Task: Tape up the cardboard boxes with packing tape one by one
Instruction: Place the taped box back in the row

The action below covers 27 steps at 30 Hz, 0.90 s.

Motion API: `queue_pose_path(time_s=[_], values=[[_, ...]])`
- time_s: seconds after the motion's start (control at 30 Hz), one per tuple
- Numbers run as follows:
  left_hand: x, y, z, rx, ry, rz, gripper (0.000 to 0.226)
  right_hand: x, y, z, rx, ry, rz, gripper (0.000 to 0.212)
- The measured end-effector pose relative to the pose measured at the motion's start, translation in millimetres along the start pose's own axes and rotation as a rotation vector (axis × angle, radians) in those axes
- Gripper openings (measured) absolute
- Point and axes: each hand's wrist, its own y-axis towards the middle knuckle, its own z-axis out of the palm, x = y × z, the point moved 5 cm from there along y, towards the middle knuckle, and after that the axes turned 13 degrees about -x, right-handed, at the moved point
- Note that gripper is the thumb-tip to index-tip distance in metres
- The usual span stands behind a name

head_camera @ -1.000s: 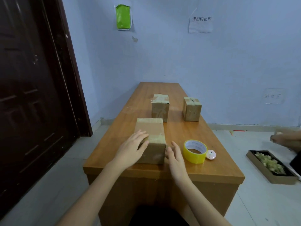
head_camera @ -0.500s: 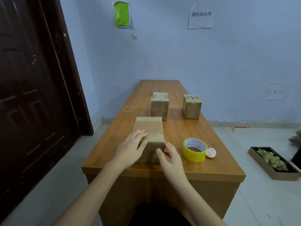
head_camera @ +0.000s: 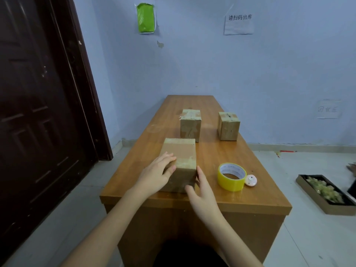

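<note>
Long wooden table (head_camera: 227, 157), near cardboard box (head_camera: 180, 162) lying by its front edge; yellow tape roll (head_camera: 232, 176) to the right, small pink round gadget (head_camera: 250, 180) touching the roll; two upright boxes further back, left one (head_camera: 190, 123), right one (head_camera: 228, 126), well apart

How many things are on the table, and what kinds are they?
Cardboard boxes: 3, near box, middle box, far right box
Yellow tape roll: 1
Small pink round gadget: 1
Total: 5
</note>
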Motion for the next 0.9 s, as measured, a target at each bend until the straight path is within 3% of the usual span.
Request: queue_pose_path(time_s=[0.07,0.13,0.2,0.37,0.5,0.67,0.73,0.9], values=[[6.7,1.5,-9.2,-0.028,-0.208,-0.105,0.058,-1.9,8.9,-8.9,-0.067,0.047,0.082,0.062],[22.9,3.9,-24.5,-0.158,-0.355,-0.276,0.063,1.0,23.4,-18.1,-0.09,0.057,0.134,0.059],[41.3,4.0,-32.3,-0.21,-0.291,-0.413,0.061,9.5,38.2,-21.4,-0.083,-0.001,0.105,0.058],[39.9,-8.8,-4.0,0.141,-0.27,-0.606,0.07,27.3,60.5,0.1,0.006,-0.219,0.075,0.058],[20.0,-9.8,2.8,0.107,-0.329,-0.611,0.073,27.3,61.4,6.1,-0.03,-0.265,0.109,0.051],[-0.5,1.2,-15.6,-0.073,-0.44,-0.612,0.075,28.5,62.8,0.8,-0.067,-0.129,0.14,0.046],[-6.5,10.7,-27.2,-0.127,-0.31,-0.568,0.075,34.0,65.4,3.3,-0.075,-0.091,0.153,0.043],[-29.3,23.9,-52.6,-0.298,0.35,-0.387,0.068,41.7,70.4,20.5,0.003,-0.123,0.205,0.032]])
